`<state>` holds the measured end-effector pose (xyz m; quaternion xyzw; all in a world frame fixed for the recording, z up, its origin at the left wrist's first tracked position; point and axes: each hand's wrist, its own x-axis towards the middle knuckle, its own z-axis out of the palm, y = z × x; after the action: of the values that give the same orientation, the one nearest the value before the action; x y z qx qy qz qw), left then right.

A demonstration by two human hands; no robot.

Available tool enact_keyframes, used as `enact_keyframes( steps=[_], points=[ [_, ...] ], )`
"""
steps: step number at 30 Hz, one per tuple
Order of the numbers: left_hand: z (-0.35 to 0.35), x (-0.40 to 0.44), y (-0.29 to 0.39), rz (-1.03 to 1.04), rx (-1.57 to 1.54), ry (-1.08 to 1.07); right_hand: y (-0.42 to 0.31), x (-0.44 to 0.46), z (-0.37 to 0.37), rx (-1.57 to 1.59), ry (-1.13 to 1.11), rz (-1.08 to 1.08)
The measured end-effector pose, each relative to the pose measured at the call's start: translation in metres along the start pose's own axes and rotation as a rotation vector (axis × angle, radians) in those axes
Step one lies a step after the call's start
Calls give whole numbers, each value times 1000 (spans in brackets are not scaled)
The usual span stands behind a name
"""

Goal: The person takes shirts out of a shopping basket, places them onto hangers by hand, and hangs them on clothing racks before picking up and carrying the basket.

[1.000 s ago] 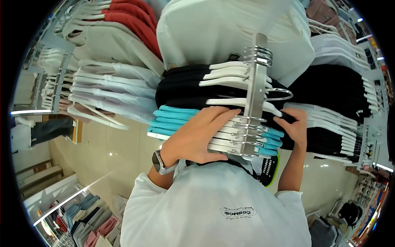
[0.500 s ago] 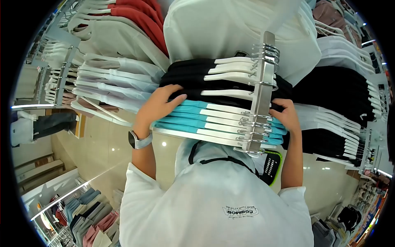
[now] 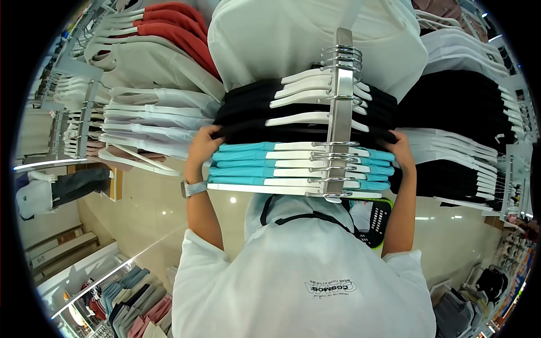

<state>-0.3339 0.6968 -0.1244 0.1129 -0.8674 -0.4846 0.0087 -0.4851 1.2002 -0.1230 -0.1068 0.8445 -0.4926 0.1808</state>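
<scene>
Black shirts point(image 3: 242, 107) hang on white hangers from a metal display arm point(image 3: 340, 84). My left hand point(image 3: 204, 147) has its fingers closed on the left edge of the nearest black shirt. At that shirt's opposite edge, my right hand point(image 3: 401, 149) grips the cloth; some of its fingertips are hidden. Just nearer to me hang several turquoise shirts point(image 3: 239, 158), also on white hangers. A bare white hanger point(image 3: 253, 188) is at the front end of the row.
White shirts point(image 3: 152, 115) hang to the left, and a black group point(image 3: 456, 107) to the right. Behind the row is a large white top point(image 3: 304, 39). A handheld device with keys point(image 3: 375, 222) hangs near my waist. Folded clothes point(image 3: 132, 298) lie on a lower left shelf.
My hands have moved apart, from over the black and turquoise shirts to the black shirt's two outer edges. The nearest black shirt now hangs spread between them. The view has shifted slightly.
</scene>
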Motion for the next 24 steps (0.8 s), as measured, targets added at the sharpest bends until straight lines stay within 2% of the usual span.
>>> enact_keyframes(
  steps=[3,4,7,8,11,15,16,18,19,22,23,24],
  points=[
    [4,-7,-63,-105,63,-99,63,-3,-10,-33,-9,29],
    [12,-12,-86,-99,103,21,62,-9,-8,-61,8,83],
    [16,-26,-74,-89,165,260,71,-18,-9,-64,61,-11],
    [18,-28,-75,2,96,360,75,-21,-9,-67,144,-20],
    [25,-38,-59,-94,201,632,86,-26,-6,-58,359,-37],
    [34,-43,-83,9,-29,582,92,-37,17,-129,560,-111],
    [34,-47,-105,75,-105,458,97,-40,19,-216,572,-98],
    [38,-52,-163,98,-227,465,107,-49,22,-267,548,-19],
    [40,-55,-170,109,-255,443,107,-54,24,-288,514,9],
    [45,-78,-114,164,-176,383,132,-60,24,-287,437,100],
    [32,-81,-151,32,-157,286,134,-62,23,-320,409,105],
    [30,-83,-163,-14,-114,310,128,-66,22,-339,458,120]
  ],
)
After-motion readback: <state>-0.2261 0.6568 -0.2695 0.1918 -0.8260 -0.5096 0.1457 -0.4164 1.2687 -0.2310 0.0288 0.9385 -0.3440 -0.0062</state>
